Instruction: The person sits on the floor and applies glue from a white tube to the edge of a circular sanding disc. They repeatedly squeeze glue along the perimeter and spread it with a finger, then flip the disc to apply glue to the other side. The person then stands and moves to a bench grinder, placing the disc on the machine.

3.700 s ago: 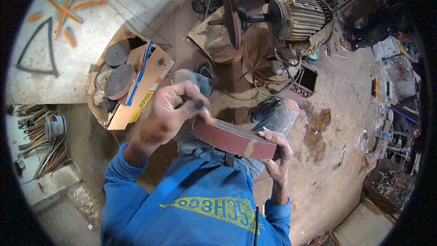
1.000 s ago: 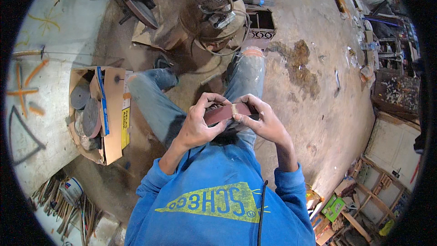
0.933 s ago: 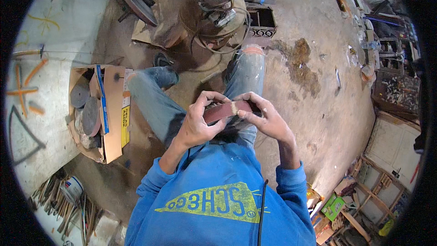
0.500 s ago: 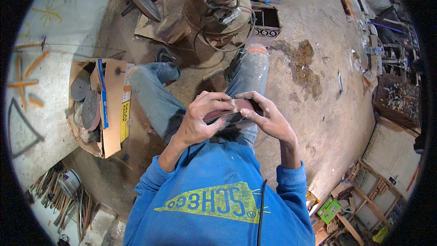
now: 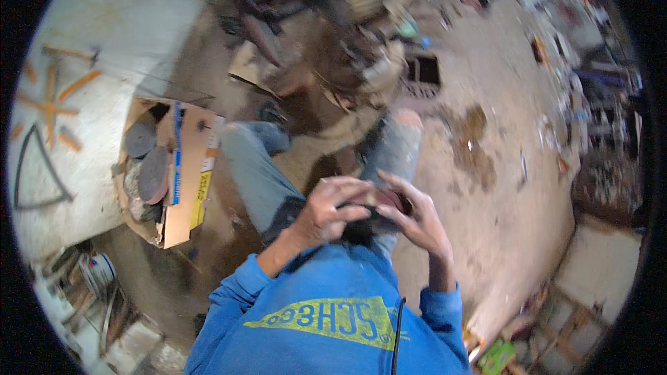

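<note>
Both hands meet in front of my lap, over my jeans. Between them is a dark reddish-brown curved piece, which looks like a strip of sandpaper, with a pale spot near its middle; motion blur hides its detail. My left hand is closed on its left end, thumb below and fingers along the top. On the other end, my right hand grips with thumb and fingers curled around it. A blue sweatshirt covers my arms and torso.
To my left a cardboard box holds several grey round discs. Ahead stands a machine with a wheel. A dark stain marks the floor at right. Clutter lines the right wall. A white bucket is at lower left.
The view has shifted and blurred, so the surroundings and my hands sit lower and further right in it. Both hands still hold the reddish-brown piece.
</note>
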`<state>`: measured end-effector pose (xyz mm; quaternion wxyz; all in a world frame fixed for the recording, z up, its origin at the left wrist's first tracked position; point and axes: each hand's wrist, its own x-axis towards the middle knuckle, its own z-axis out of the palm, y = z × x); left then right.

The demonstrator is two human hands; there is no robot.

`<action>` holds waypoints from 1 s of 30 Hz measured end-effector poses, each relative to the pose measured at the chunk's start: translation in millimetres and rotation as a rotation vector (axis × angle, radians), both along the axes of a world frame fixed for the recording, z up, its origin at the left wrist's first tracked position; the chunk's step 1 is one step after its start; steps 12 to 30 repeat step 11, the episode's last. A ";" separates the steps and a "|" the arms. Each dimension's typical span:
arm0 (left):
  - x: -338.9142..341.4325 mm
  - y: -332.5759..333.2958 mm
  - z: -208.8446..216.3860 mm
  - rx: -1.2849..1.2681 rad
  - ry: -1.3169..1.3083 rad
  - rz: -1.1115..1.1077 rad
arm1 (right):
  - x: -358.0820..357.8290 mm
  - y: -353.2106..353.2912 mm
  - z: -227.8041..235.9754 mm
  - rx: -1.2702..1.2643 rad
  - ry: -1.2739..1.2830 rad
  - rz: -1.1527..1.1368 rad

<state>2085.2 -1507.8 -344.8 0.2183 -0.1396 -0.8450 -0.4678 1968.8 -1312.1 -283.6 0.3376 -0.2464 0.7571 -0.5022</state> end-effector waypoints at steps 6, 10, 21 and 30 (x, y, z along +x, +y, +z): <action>-8.7 -55.8 18.8 0.509 -0.078 0.693 | -53.1 18.3 4.7 -0.002 0.031 -0.228; -38.0 -172.4 1.1 0.327 -0.203 1.209 | -68.4 22.6 -55.5 0.296 0.102 0.041; -51.4 -192.0 -5.3 0.333 -0.061 1.234 | -84.2 28.3 -66.9 0.307 0.158 0.137; -51.4 -192.0 -5.3 0.333 -0.061 1.234 | -84.2 28.3 -66.9 0.307 0.158 0.137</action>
